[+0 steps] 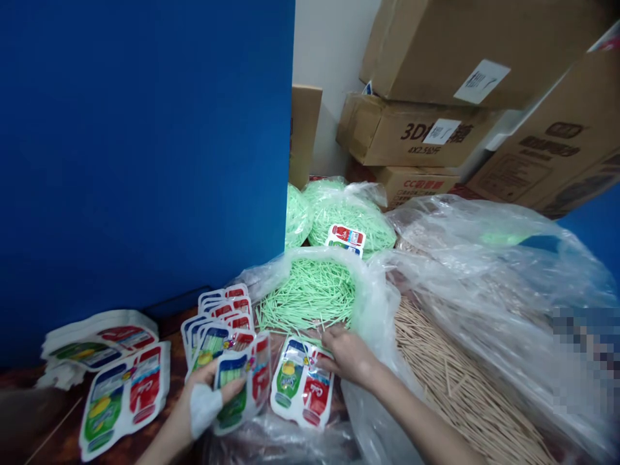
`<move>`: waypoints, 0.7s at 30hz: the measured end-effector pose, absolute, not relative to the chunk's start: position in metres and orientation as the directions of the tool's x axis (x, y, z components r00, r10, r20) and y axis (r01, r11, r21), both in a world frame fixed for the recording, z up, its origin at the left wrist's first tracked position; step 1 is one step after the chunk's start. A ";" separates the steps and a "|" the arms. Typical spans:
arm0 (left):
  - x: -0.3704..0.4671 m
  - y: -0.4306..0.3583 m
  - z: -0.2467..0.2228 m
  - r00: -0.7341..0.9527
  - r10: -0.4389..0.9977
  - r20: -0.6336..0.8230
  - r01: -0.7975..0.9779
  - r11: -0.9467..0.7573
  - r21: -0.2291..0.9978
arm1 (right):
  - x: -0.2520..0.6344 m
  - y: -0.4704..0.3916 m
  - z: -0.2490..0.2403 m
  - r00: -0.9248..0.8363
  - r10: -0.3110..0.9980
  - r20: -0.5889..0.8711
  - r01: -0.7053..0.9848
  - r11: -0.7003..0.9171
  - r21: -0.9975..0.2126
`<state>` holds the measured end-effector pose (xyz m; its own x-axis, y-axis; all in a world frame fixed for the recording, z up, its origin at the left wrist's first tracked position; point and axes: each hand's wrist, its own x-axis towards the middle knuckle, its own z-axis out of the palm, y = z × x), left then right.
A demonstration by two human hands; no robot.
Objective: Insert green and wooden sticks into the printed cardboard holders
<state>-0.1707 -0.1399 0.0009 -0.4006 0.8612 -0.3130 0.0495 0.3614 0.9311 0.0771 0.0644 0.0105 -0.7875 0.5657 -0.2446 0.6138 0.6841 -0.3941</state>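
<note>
Left hand (206, 391) clasps one pouch (249, 397); half-curled right hand (351, 355), hold unclear, overlaps a second pouch (301, 382) at its edge.

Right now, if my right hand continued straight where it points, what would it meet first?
Probably the green sticks in the open plastic bag, just ahead of your right hand; depth is unclear, so it may be touching them.

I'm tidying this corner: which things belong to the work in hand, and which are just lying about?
Seemingly in use:
left hand, holding a pouch
right hand, at another pouch
green sticks
brown sticks, open alongside

Probably just lying about:
stacked cartons at the back
upright cardboard
</note>
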 end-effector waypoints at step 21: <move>-0.147 -0.114 -0.003 -0.427 0.767 0.480 0.805 0.080 0.588 | 0.082 0.070 -0.010 -0.717 0.672 -0.184 0.651 0.553 -0.520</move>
